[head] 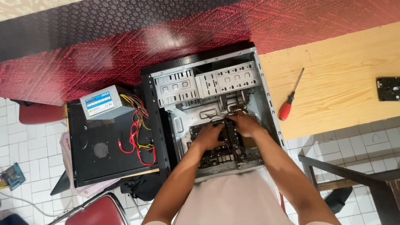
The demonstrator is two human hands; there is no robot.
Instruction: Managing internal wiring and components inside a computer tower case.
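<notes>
An open black computer case (157,104) lies on its side on the table, with silver drive cages (208,83) at its far end. A dark motherboard (216,156) sits in the case bottom. My left hand (208,136) presses down on the board's left part. My right hand (245,124) rests on the board's far right part, fingers curled over it. Whether either hand grips anything small is hidden by the fingers.
A grey power supply (102,103) with red and yellow cables (139,133) lies on a black side panel (104,150) at the left. A red-handled screwdriver (288,102) and a hard drive (388,88) lie on the wooden tabletop (341,71). A red chair (102,210) stands below.
</notes>
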